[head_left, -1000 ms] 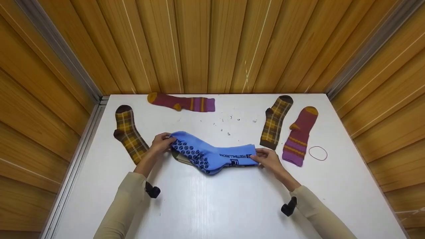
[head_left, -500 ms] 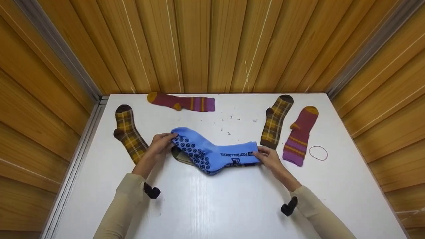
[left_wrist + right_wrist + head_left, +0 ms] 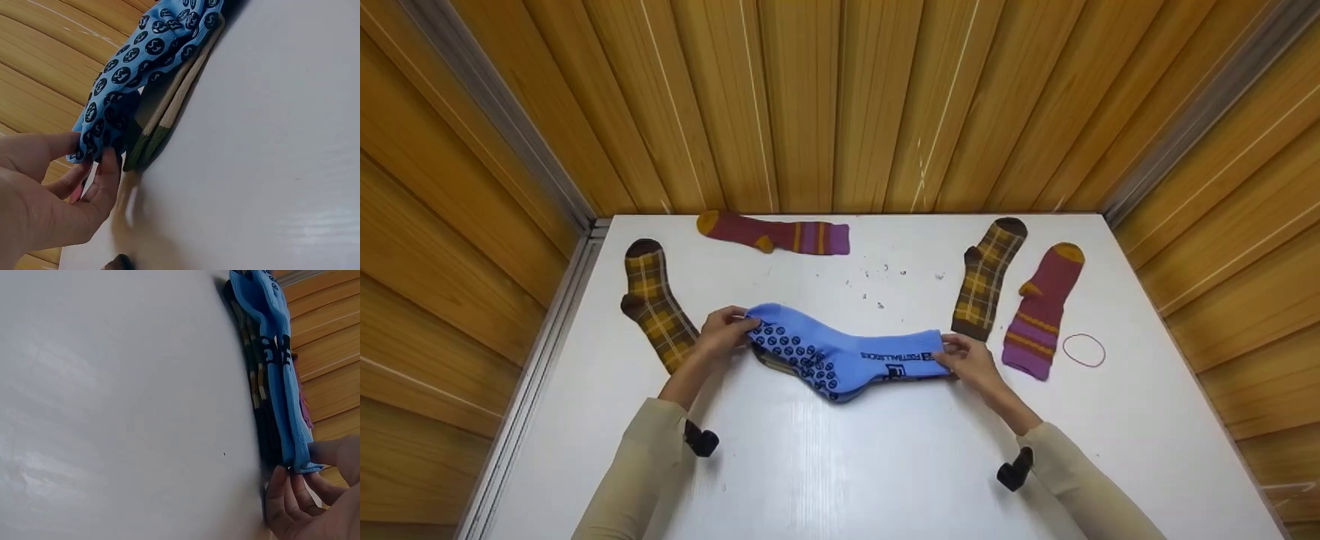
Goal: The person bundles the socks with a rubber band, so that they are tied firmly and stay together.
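A pair of blue football socks (image 3: 851, 356) with black grip dots on the sole lies lengthwise across the middle of the table, one sock over the other. My left hand (image 3: 725, 330) pinches the toe end between thumb and fingers. At the other end, my right hand (image 3: 971, 361) pinches the cuffs, thumb on top and fingers underneath. Beneath the blue socks is a beige sock pair with dark green toes (image 3: 169, 104), mostly hidden from above. Its dark, striped leg part (image 3: 257, 377) shows below the blue cuffs in the right wrist view.
One plaid sock (image 3: 656, 300) lies beside my left forearm; another plaid sock (image 3: 988, 277) is at the back right. A maroon-purple sock (image 3: 772, 232) lies along the back edge, its match (image 3: 1044, 311) at right by a pink elastic loop (image 3: 1084, 350). Small scraps (image 3: 880, 305) dot the table.
The blue toe end rose slightly in my left hand, then came down over the beige socks, which now show less. My right hand stays at the cuffs. Other socks lie as before.
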`<state>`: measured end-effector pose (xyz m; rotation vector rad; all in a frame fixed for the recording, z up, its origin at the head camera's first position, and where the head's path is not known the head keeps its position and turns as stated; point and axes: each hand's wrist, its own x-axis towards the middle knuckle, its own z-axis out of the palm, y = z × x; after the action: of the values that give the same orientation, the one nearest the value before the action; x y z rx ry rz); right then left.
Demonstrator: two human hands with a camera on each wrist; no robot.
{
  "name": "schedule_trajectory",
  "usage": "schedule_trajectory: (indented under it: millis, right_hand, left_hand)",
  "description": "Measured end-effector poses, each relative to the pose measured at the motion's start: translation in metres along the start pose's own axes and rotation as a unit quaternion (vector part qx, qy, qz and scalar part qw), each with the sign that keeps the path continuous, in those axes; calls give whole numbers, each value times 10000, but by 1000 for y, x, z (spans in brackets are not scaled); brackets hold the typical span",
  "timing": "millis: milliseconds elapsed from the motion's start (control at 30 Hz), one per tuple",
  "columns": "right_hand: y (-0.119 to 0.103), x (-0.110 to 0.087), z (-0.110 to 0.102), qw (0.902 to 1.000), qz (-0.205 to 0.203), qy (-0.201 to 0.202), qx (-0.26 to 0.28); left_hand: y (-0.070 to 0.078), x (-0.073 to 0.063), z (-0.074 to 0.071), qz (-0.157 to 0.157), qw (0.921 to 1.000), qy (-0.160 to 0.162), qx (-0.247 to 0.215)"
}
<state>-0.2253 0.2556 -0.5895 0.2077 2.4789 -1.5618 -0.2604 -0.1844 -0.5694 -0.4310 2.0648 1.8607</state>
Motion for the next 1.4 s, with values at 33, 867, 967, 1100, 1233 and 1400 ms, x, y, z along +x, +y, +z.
schedule_trajectory:
  millis: [33,867,967,1100,1233,1400]
  right_hand:
    - [-2,2,-2,10000,-67,3,6]
    - [-76,127,75,9937,329,-265,1041]
    - [-80,136,88,9928,444,-9,1110]
    - [-88,147,103,9957,294,498,726]
    - [-98,154,121,9939,102,1076,-221]
    - [-110,164,144,9835,-109,1591,-857]
  left_hand:
    - [3,2,-2,21,9999,-84,143]
    - [16,110,-67,773,9792,1669,853]
    - [19,120,-65,1080,9783,1534,875]
    - [30,134,-61,1019,9809,1346,969]
    - [43,143,-61,448,9834,1108,1364]
    - [59,152,-65,117,9772,865,1937]
